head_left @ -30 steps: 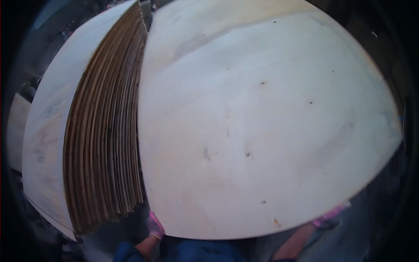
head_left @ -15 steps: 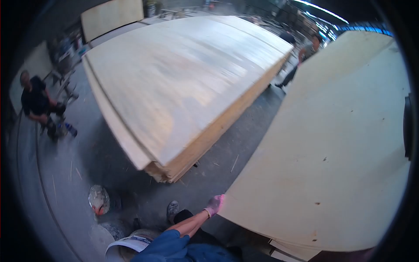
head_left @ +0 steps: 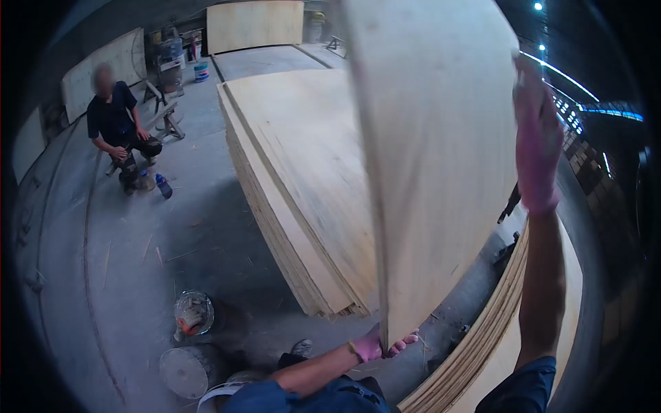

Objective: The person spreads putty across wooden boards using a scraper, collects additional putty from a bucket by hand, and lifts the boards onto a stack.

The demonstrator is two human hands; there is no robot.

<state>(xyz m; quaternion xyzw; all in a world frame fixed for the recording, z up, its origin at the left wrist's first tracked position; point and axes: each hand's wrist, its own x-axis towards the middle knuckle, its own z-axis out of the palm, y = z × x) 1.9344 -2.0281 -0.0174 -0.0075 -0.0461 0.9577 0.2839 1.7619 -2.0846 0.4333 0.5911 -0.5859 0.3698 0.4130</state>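
A large plywood sheet stands tilted on edge in front of me. My left hand, in a pink glove, is closed around its lower near corner, with fingers showing on both sides. My right hand, also in a pink glove, is raised at the sheet's right edge with the fingers bent over that edge. Behind the sheet, and partly hidden by it, lies a stack of plywood. A second stack of plywood is at lower right, beneath my right forearm.
A person sits at left near a trestle, with a bottle on the floor. Buckets stand near my feet: one holding tools, one lidded. A board leans at the back.
The sheet has swung up from lying flat at the right to standing on edge. My right hand has come into view on it; my left hand still holds the corner.
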